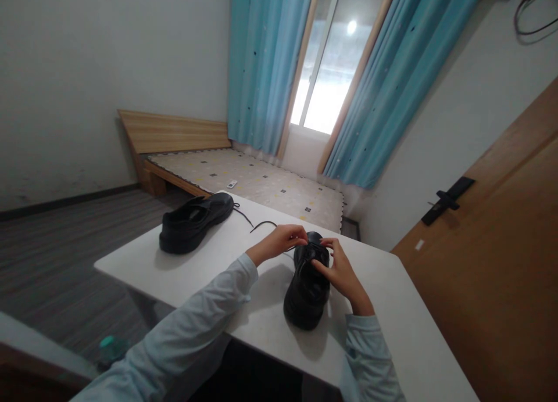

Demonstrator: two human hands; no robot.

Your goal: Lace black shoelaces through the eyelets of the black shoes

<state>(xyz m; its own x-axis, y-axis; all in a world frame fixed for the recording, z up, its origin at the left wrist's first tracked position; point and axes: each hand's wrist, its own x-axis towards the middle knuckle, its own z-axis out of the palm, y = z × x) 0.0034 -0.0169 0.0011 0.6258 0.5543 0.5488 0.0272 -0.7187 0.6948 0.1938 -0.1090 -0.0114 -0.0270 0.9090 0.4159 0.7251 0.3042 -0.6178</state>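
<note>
A black lace-up shoe [307, 297] stands on the white table [379, 274] in front of me, its heel towards me. My left hand [281, 242] is at the shoe's left side near the lacing, its fingers pinched on a black shoelace [264, 222] that trails off to the left. On the other side, my right hand [342, 268] rests on the shoe's upper, thumb near the tongue and fingers by the eyelets. Its fingers are curled against the shoe. Whether they also hold lace is too small to tell.
Another black shoe [196, 219] stands at the table's left, a loose lace beside it. Beyond the table is a bed [270, 178] with a small white remote [232, 184]. A wooden door [492, 245] is on the right; a green-capped bottle [112, 348] is low at left.
</note>
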